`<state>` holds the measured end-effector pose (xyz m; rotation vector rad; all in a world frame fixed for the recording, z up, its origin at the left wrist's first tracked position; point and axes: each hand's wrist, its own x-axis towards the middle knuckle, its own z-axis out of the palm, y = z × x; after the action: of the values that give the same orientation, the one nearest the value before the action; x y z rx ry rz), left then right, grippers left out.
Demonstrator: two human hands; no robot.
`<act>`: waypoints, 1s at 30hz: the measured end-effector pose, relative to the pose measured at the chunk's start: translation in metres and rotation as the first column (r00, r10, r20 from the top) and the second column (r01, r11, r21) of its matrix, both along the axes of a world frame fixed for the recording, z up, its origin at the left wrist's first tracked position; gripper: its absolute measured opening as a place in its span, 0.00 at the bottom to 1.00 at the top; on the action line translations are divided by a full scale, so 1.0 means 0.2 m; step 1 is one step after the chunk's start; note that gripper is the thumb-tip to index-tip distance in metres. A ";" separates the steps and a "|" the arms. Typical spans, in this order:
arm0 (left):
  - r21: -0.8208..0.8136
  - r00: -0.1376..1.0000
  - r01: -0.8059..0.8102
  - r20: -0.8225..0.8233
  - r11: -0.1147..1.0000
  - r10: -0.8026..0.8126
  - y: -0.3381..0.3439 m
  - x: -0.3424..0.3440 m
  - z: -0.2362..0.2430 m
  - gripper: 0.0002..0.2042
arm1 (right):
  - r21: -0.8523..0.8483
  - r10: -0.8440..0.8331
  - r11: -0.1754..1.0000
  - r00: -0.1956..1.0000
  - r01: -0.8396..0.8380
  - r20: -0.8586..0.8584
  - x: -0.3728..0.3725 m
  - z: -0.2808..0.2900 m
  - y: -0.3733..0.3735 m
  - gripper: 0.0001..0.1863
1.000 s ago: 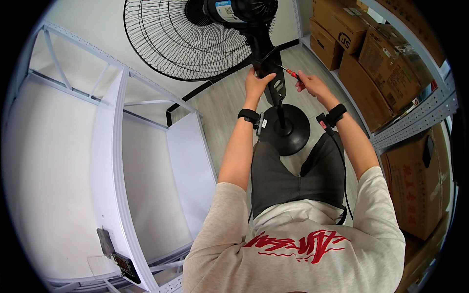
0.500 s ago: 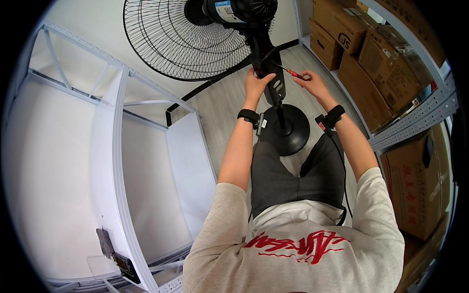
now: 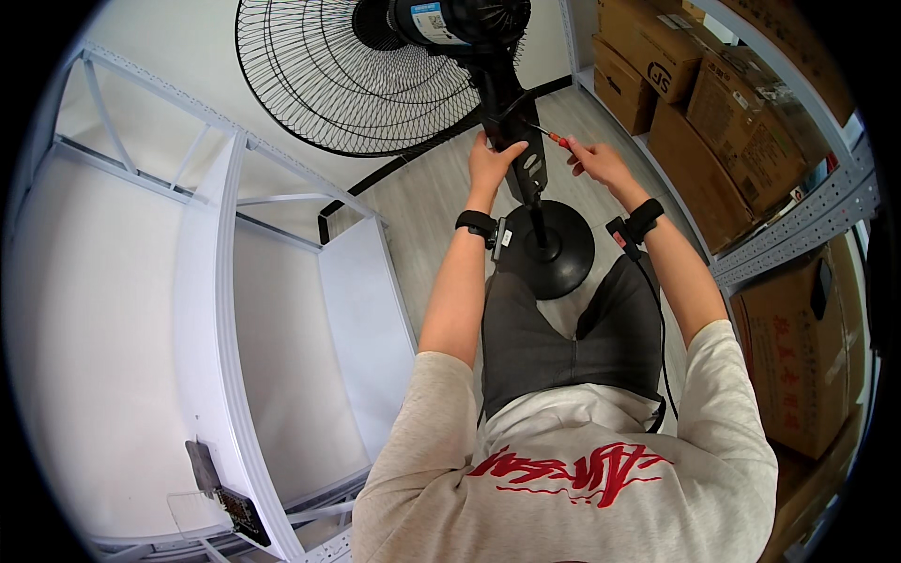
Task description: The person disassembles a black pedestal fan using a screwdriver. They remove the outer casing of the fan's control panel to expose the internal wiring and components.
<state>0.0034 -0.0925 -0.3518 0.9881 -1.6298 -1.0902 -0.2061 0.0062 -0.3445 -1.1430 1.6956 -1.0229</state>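
Both forearms (image 3: 454,291) stretched far; the left grip (image 3: 487,170) clasped (thumb (image 3: 512,151) pointing right), the right grip (image 3: 605,163) pinched, fingers (image 3: 579,167) curled.

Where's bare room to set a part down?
Bare floor: between the white shelf and the fan's round base; the shelf's lower board looks bare. Crowded: the rack of cardboard boxes, and the fan column, with left hand, right hand and screwdriver.

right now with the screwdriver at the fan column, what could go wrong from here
The red-handled screwdriver comes at the fan column from the side, so its tip might slip off. The left hand holds the column close by, so a slip could perhaps nick it. The wide fan cage extends beyond the round base, so a hard push might make everything sway.
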 end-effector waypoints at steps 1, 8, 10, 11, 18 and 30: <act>-0.011 0.999 -0.008 -0.032 1.000 0.008 0.00 0.00 -0.01 0.27 | 0.121 0.031 0.992 0.998 -0.037 0.052 -0.01 0.02 -0.01 0.20; -0.019 0.998 0.015 -0.066 1.000 -0.017 0.00 -0.04 -0.01 0.28 | -0.305 -0.100 0.951 0.988 0.059 -0.121 -0.05 -0.18 -0.02 0.18; -0.032 1.000 -0.013 -0.010 0.999 0.012 -0.01 -0.03 -0.03 0.28 | -0.295 -0.115 0.953 0.983 0.070 -0.141 -0.05 -0.19 0.00 0.17; -0.035 0.999 -0.026 -0.030 0.999 0.025 -0.03 -0.02 -0.05 0.29 | -0.301 -0.113 0.951 0.987 0.072 -0.118 -0.04 -0.19 0.02 0.17; 0.120 0.998 -0.058 -0.025 0.991 0.061 0.03 -0.04 -0.10 0.31 | -0.269 -0.167 0.954 0.979 0.132 -0.114 -0.05 -0.17 0.14 0.15; 0.694 0.904 0.294 -0.425 0.658 0.044 0.25 0.03 -0.30 0.21 | -0.161 0.010 0.987 1.000 -0.014 -0.026 0.14 -0.35 0.32 0.16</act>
<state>0.0093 -0.0429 -0.4111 1.0454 -0.8809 -2.0146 -0.1771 0.0703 -0.4141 -1.2725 1.6465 -1.1600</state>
